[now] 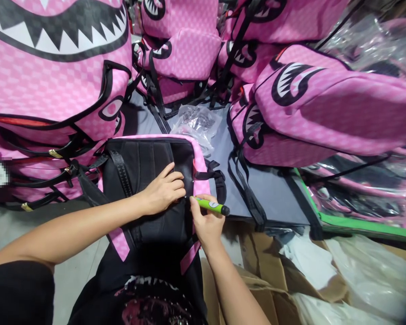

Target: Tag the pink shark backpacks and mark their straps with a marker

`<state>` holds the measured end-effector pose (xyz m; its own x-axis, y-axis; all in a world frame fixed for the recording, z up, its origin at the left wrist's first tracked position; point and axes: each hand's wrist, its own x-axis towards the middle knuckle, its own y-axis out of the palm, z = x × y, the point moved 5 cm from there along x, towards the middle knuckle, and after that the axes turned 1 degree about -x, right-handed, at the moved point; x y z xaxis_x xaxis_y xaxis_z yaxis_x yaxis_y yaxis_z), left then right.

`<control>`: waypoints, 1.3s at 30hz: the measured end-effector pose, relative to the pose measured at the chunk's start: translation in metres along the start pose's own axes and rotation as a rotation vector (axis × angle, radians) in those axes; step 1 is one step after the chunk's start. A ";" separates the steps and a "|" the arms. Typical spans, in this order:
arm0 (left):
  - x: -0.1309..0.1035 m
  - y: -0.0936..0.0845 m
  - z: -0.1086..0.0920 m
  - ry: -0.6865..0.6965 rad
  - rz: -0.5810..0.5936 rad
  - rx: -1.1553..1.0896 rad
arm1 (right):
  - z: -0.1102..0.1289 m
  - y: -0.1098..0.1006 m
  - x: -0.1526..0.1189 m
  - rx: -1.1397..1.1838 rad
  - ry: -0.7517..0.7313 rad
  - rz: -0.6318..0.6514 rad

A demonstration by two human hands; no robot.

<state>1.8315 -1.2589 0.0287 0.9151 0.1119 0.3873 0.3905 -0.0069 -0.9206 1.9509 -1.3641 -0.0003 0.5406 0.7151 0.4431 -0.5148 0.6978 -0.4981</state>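
A pink-trimmed backpack (pixel 149 158) lies across the table's near edge and over my lap, its black back panel facing up. My left hand (pixel 165 189) rests on that panel, fingers laid out over the black fabric and holding nothing visible. Gripped in my right hand (pixel 208 223) is a green marker (pixel 212 205) with a black end pointing right. The marker's other end points at the panel's right side, by the pink edge; whether its tip touches is too small to tell. A black strap loop (pixel 219 180) sticks out beside the right hand.
Pink backpacks with shark-mouth prints are stacked at the left (pixel 54 81), at the back (pixel 192 54) and on the right (pixel 341 108). A clear plastic bag (pixel 198 122) lies on the grey table (pixel 274 194). Cardboard (pixel 260 257) and plastic wrap (pixel 368 266) are below right.
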 end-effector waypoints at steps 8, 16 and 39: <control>0.000 0.003 0.000 -0.012 -0.011 0.024 | 0.003 0.002 0.002 -0.028 0.005 0.054; 0.000 0.004 0.001 -0.012 -0.014 0.023 | 0.002 0.002 0.004 -0.060 -0.040 0.052; 0.002 0.007 0.002 -0.017 -0.015 0.068 | 0.003 0.004 0.006 -0.050 -0.060 0.046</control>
<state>1.8358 -1.2563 0.0229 0.9070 0.1284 0.4010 0.3961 0.0626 -0.9161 1.9500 -1.3571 0.0020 0.4755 0.7485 0.4623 -0.5037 0.6625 -0.5545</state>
